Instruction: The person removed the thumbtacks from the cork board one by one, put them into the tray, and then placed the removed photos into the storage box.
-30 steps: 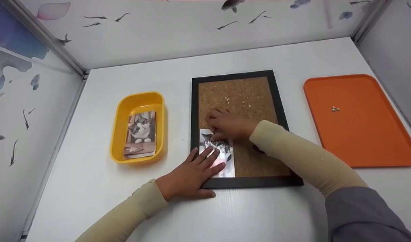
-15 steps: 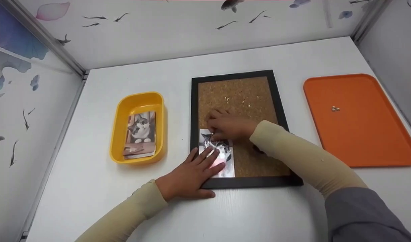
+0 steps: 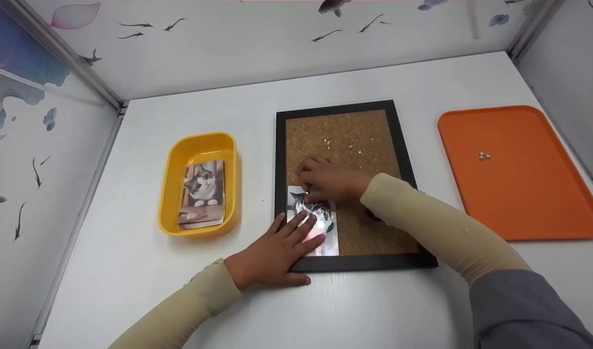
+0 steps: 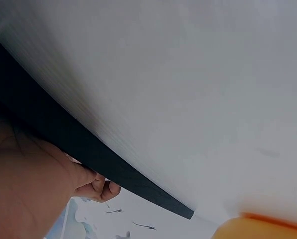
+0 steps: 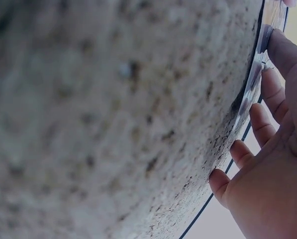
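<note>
A glossy cat photo lies in the near left corner of a cork board with a black frame. My left hand rests across the frame's near left corner with fingers spread and straight, its fingertips on the photo. At the photo's far edge, my right hand has bent fingers, the thumb and index fingertips around a small shiny spot; I cannot tell whether they pinch anything there. In the right wrist view, thumb and index finger meet the photo's edge, the other fingers bent over the cork.
To the left stands a yellow tray with a stack of cat photos inside. An orange tray lies to the right, bearing several small gold tack-like pieces. White patterned walls enclose the white table.
</note>
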Motion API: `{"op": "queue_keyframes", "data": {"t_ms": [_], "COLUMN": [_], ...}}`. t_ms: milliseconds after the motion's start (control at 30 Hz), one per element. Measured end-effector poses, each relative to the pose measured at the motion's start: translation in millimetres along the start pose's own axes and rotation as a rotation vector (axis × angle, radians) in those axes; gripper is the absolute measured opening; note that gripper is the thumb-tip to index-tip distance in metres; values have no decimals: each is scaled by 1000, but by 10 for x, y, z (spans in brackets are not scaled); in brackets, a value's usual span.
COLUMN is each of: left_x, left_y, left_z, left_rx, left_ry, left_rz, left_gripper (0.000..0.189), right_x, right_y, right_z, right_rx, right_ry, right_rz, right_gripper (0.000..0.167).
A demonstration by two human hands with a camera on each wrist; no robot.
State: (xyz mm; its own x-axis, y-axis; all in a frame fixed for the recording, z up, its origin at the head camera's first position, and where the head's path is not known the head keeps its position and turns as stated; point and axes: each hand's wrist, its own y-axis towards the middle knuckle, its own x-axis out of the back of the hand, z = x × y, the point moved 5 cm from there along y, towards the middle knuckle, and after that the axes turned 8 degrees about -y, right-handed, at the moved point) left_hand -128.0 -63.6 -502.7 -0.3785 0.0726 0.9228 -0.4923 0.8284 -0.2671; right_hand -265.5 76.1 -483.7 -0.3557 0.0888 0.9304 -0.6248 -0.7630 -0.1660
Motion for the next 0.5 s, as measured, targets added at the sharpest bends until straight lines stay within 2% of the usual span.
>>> {"op": "queue_keyframes", "data": {"t_ms": [167,500], "left_x": [-18,-8], "left_y": [6,5], "left_z": [8,7], "left_rx": [-3,5], "left_ry": [8,2], "left_rz": [-11,9], "left_gripper": [86,87], "right_x": [0,-10], "right_y": [-14,-4], "right_z": [0,-19], "right_rx": [-6,-13], "right_ry": [6,14], "right_rz": [3,-11], "right_gripper": [16,17]}}
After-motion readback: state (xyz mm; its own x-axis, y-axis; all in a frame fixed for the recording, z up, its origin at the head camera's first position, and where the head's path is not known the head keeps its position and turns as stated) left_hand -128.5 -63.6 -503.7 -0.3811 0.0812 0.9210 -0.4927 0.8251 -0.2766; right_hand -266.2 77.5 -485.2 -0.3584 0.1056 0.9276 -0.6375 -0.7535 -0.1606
